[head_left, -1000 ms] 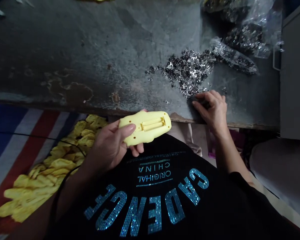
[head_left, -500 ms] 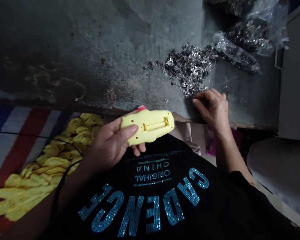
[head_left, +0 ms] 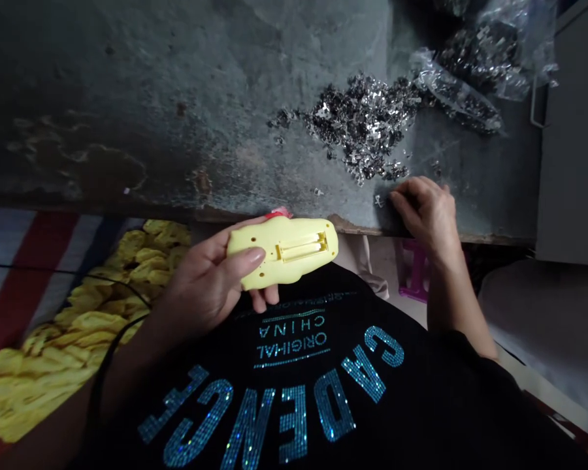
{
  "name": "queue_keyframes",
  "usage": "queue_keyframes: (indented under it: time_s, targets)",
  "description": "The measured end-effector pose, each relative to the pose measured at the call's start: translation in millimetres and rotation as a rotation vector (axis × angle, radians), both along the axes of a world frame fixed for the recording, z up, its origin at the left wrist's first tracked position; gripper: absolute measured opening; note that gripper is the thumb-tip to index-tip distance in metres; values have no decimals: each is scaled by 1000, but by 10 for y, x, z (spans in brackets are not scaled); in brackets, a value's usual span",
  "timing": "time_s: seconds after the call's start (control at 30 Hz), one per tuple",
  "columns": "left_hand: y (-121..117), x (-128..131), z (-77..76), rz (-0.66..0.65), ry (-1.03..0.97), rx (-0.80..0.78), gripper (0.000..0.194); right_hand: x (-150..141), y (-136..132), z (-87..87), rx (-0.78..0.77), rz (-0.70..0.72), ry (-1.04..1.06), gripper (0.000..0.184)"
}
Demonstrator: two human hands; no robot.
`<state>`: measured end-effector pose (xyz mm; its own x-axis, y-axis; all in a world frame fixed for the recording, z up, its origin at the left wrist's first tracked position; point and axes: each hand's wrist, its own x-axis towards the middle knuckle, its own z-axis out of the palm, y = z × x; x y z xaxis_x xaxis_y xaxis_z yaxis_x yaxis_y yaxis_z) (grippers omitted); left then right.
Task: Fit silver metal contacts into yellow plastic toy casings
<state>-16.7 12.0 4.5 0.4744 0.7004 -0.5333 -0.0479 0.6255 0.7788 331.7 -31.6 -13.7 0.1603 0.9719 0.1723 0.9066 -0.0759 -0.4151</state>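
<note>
My left hand [head_left: 208, 277] is wrapped round a yellow plastic casing [head_left: 287, 251], thumb on top and fingers beneath. A battery compartment lies uppermost in it, with small round holes about the casing. Something red [head_left: 278, 213] shows at a fingertip behind its far edge. My right hand [head_left: 428, 212] rests on the tabletop with thumb and forefinger pinched together; what they hold, if anything, is hidden. Just left of those fingertips lies one small metal piece [head_left: 378, 201]. Beyond them spreads a heap of shiny small metal pieces [head_left: 367, 124].
Clear plastic bags [head_left: 463, 98] of metal pieces lie at the far right of the worn metal table [head_left: 176, 78]. Many yellow casings [head_left: 98, 320] are piled at the left on a striped sheet [head_left: 34, 274]. A black cable [head_left: 112, 277] crosses by my left arm.
My right hand has shifted slightly right, away from the heap, and a metal piece now shows beside its fingertips. My left hand still holds the casing, tilted a little differently.
</note>
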Motion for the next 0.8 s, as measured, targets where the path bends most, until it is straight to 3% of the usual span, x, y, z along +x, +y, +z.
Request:
queue_keyframes:
  time_s: [0.33, 0.57, 0.8]
  targets:
    - [37, 131, 86, 66, 0, -1, 53, -113, -90, -152, 149, 61, 41, 6]
    - [-62, 160, 62, 52, -38, 138, 58, -513, -109, 180, 260, 308, 327, 7]
    - [-146, 55, 111, 74, -38, 217, 55, -812, -38, 319, 355, 499, 224, 28]
